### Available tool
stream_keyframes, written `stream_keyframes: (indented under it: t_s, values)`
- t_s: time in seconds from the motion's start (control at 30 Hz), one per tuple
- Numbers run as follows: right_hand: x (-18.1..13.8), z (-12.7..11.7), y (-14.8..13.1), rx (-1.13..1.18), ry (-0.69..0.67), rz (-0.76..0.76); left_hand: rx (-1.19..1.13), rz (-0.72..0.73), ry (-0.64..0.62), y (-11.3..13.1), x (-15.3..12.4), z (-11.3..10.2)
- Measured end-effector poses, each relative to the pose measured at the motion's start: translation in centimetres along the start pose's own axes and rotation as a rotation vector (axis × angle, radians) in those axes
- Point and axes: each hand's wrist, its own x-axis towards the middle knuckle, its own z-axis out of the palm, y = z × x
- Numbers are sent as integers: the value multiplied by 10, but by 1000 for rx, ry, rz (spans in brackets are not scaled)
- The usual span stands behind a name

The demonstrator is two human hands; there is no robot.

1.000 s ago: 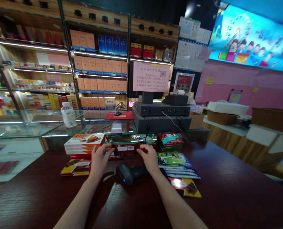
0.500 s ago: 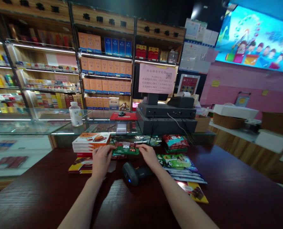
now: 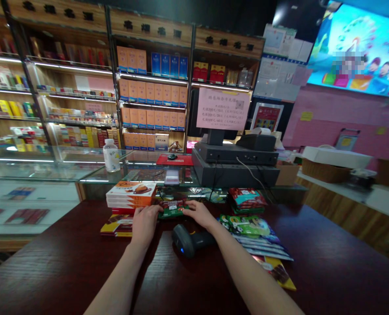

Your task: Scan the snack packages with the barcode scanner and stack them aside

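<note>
A green and dark red snack packet [image 3: 172,209] lies flat at the far middle of the dark tabletop, between my two hands. My left hand [image 3: 146,222] closes its fingers on the packet's left end. On the right end are the thumb and fingers of my right hand [image 3: 199,214]. Whatever lies under the packet is hidden. Just in front of it rests a black barcode scanner [image 3: 184,240], its blue light on. Beside my left hand, white and orange boxes [image 3: 131,192] are stacked above yellow packs [image 3: 116,225].
Right of my right forearm are green packets [image 3: 247,225] over blue ones, and a yellow chocolate pack [image 3: 276,269]. Behind them sits a pile of red-brown packets [image 3: 247,199]. A cash register [image 3: 237,168] and a bottle [image 3: 111,156] stand on the glass counter beyond.
Both hands have come down with the packet, which now lies lower over the packet glimpsed beneath it before. The view has turned slightly left.
</note>
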Motion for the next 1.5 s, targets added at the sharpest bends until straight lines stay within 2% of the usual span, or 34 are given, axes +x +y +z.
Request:
stream_keyframes:
  t_s: [0.23,0.43,0.7,1.0,1.23,1.5]
  values:
    - [-1,3,-5,-392,-3,-18,114,-51,-36,5,-3,-1]
    - [0,9,-15,-561,-15,-2,145,-59,-74,11,-2,-3]
    - [6,21,-23,-693,-8,26,106,6,-69,10,-3,8]
    - [9,29,-24,-811,-21,17,152,-39,-89,4,-3,11]
    - [3,28,-25,-885,-33,-110,177,-57,-56,-1,-3,13]
    - [6,21,-20,-866,-117,-73,226,-64,-78,0,-3,9]
